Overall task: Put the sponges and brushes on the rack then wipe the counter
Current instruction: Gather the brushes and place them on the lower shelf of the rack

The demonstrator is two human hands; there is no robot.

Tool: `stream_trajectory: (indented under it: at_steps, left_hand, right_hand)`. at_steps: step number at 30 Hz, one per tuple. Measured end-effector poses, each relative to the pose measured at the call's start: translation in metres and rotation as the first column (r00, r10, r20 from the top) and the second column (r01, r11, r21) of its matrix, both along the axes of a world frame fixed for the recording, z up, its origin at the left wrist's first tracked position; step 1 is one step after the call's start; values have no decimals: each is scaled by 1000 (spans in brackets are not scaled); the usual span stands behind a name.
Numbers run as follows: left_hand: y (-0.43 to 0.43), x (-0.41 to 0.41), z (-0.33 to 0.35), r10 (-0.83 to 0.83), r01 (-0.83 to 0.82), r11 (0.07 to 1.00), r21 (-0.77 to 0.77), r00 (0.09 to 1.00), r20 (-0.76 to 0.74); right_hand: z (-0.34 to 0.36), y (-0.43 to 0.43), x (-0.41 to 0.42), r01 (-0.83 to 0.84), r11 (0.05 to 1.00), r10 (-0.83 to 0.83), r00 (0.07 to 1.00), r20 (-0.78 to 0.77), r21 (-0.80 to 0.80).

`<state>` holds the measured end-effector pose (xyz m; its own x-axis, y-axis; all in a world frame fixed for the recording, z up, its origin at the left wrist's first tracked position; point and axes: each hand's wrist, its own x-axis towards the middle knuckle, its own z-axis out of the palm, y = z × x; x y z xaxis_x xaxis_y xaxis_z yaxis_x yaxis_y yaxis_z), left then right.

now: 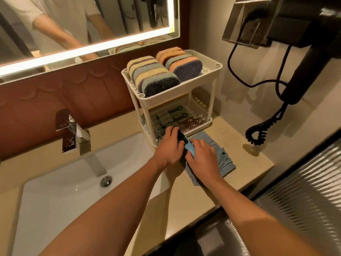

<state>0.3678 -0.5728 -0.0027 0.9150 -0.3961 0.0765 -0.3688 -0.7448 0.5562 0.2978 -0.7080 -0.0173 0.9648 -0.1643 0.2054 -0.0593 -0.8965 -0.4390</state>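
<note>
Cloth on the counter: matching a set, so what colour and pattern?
The folded cloth is light blue with dark edge stripes; head view.

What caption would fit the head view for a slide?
Left hand and right hand hold a blue brush over a cloth before the rack of sponges.

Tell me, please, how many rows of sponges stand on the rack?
2: the left row and the right row, side by side on the rack's top tier. More may be hidden lower down.
</note>
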Motion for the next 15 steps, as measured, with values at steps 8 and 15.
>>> stream_trajectory:
  at_steps: [8, 15]
  left_hand:
    - [-23, 46, 4, 43, -34, 994, 101, 996, -84]
    - [-40, 100, -7, 19, 30, 982, 188, 968, -250]
  right_hand:
    - [2, -19, 63, 75, 997, -77, 996, 46, 29]
    - [-3, -25, 115, 128, 992, -128, 991, 34, -2]
